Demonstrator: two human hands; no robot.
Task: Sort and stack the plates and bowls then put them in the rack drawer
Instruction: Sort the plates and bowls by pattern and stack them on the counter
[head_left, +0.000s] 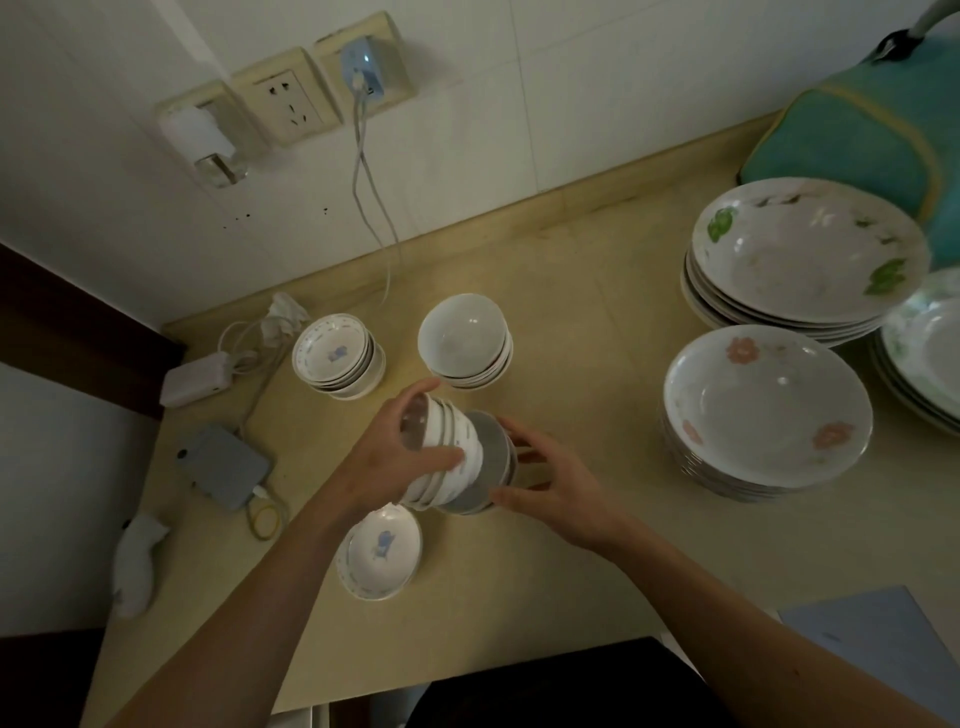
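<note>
At the counter's middle I hold a tilted stack of small white bowls (452, 452) between both hands. My left hand (400, 462) grips its left end, thumb across the side. My right hand (550, 483) cups the grey bottom bowl from the right, fingers curled on its rim. A single small saucer with a blue motif (379, 553) lies below the stack. Farther back stand a stack of matching saucers (337, 356) and a stack of plain white bowls (465, 340). Three plate stacks sit at the right: pink-flowered (766, 410), green-leafed (805, 254), and one cut by the edge (930, 348).
A grey phone (223, 465) on a cable, a white charger brick (195, 379) and a crumpled tissue (135, 564) lie at the counter's left. Wall sockets (288, 96) with a plugged cord are behind. A teal bag (872, 130) fills the back right corner.
</note>
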